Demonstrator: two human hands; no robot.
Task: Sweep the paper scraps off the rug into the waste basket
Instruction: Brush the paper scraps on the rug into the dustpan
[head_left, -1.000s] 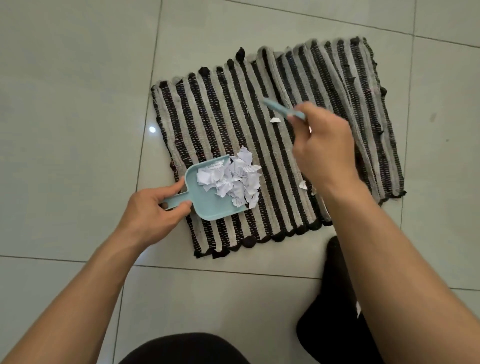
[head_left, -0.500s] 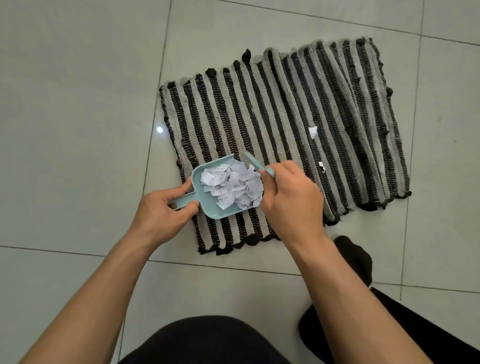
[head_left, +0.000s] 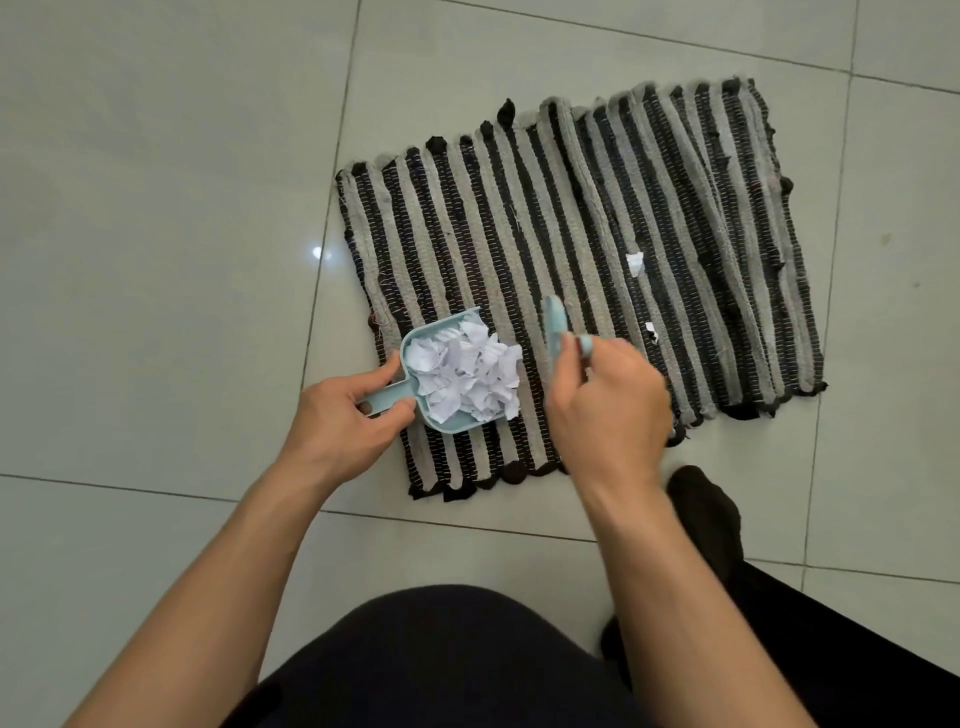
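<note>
Pale blue plastic, left grip: the left hand is closed around the short handle of a small dustpan, thumb on top.
Right grip: the right hand is clenched on a pale blue brush, its handle standing nearly upright just right of the pan.
Dustpan load: a heap of white paper scraps fills the pan, which rests on the near left part of the rug.
Rug: a grey-and-black striped woven rug lies flat on the floor.
Strays: one loose scrap sits mid-rug, a smaller scrap nearer the right hand.
Floor: pale glossy tiles all around.
Foreground: dark-clad knees at the bottom edge.
</note>
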